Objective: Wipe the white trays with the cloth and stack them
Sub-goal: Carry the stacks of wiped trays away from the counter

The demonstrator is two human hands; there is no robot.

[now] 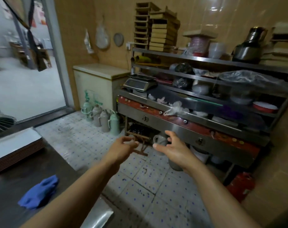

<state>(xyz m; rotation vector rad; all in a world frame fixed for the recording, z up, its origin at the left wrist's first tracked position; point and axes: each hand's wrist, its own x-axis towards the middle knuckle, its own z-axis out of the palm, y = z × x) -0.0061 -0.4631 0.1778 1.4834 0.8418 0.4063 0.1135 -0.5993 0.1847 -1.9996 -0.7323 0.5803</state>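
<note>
A stack of white trays (pixel 15 145) with brown edges lies on the dark table (pixel 11 186) at the far left. A crumpled blue cloth (pixel 39 193) sits on the same table, nearer to me. My left hand (pixel 123 145) and my right hand (pixel 171 145) both reach forward over the tiled floor, well to the right of the table. Their fingers hang loosely curled and hold nothing. Neither hand touches the trays or the cloth.
A steel counter with shelves (pixel 197 125) full of bowls, bags and a scale (pixel 140 83) stands ahead on the right. Several thermos flasks (pixel 103 117) stand on the floor by a white chest freezer (pixel 97 83). A red cylinder (pixel 240 185) sits low right. An open doorway lies left.
</note>
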